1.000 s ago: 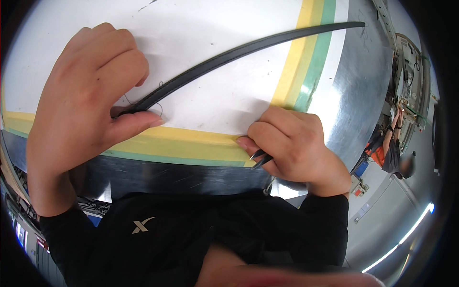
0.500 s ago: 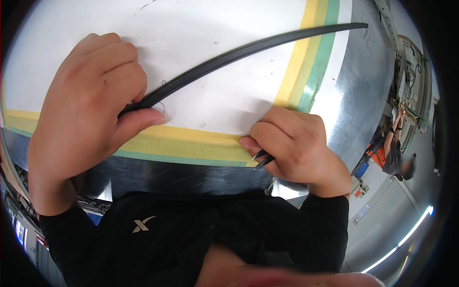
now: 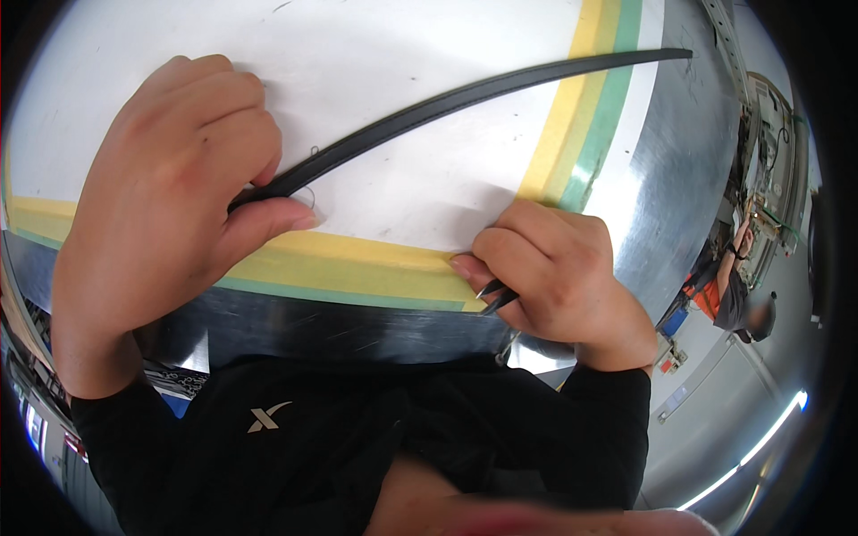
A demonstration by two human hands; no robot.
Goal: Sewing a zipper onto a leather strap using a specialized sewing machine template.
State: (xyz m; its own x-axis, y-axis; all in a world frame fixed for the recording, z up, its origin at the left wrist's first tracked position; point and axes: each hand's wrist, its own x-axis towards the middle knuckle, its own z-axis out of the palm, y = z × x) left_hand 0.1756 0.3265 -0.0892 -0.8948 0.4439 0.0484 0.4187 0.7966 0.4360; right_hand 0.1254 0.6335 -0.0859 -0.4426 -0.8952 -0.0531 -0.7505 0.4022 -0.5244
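Note:
A long black stitched strap curves over a white board edged with yellow tape and green tape. My left hand is closed on the strap's near end, thumb below it and curled fingers above. Thin loose threads loop beside the strap there. The far end reaches past the right-hand tape onto bare metal. My right hand rests by the board's front right corner, fingers curled round a small dark pointed tool, like tweezers or snips, with two tips showing.
A shiny metal table surface surrounds the board. Beyond its right edge another person in dark and orange clothing has hands at machinery. A blue object and a lit strip lamp show at the lower right.
The board and both hands sit slightly further right in the picture. The strap's far end has shifted a little right and toward me. Both grips look the same.

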